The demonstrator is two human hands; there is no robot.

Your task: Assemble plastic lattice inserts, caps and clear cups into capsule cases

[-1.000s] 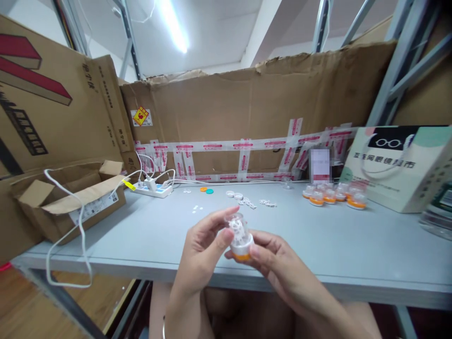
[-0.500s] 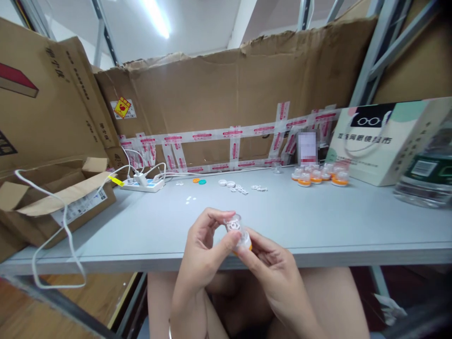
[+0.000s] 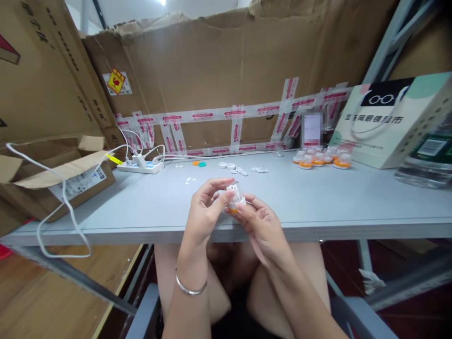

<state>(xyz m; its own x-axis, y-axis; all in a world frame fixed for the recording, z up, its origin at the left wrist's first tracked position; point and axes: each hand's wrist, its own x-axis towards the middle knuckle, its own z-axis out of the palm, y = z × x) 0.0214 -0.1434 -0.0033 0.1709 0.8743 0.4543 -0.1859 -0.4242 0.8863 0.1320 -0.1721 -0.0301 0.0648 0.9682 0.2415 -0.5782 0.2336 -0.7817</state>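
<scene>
A small contact lens cleaner, with a clear cover, white parts inside and an orange base, is held just above the table's front edge. My left hand grips its clear upper part, thumb in front and fingers on top. Around the lower white and orange part closes my right hand, thumb near the base; some fingertips are hidden behind it. The cleaner stands nearly upright. A silver bangle circles my left wrist.
Several similar orange-based cleaners stand at the back right by a phone, a paper bag and a large bottle. Small white parts, orange and green rings, a power strip and an open carton are also there.
The camera view has tilted downward. The cleaner has turned from leaning to nearly upright, with its orange base now plainly visible underneath. Both hands keep hold of it.
</scene>
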